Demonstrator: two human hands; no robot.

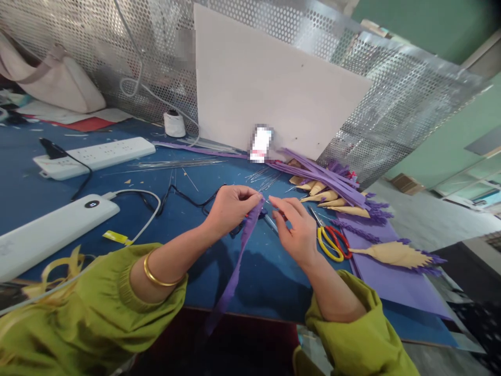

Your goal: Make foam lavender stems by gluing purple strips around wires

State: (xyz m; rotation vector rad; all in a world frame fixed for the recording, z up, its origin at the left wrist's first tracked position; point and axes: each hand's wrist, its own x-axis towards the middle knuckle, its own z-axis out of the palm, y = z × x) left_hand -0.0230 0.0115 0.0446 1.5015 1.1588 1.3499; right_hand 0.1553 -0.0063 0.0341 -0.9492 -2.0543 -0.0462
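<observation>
A fringed purple paper strip (243, 245) hangs from the fingertips of my left hand (234, 209), which is closed in a pinch on its top end. The strip's lower end drops past the table's front edge. Just right of that pinch is my right hand (295, 227), its fingers bent but apart, with nothing visible in them. Behind and below the hands lies a partly hidden dark blue object with a clear rod; I cannot make out its kind. Scissors (332, 240) with one yellow and one red handle lie to the right of my right hand.
Purple paper sheets (395, 282), a wrapped purple flower (399, 254) and several more wrapped stems lie at right. Thin wires (180, 164) lie farther back. A power strip (97, 156) and a power bank (58, 230) with cables occupy the left. A phone (261, 143) leans against a white board (274, 83).
</observation>
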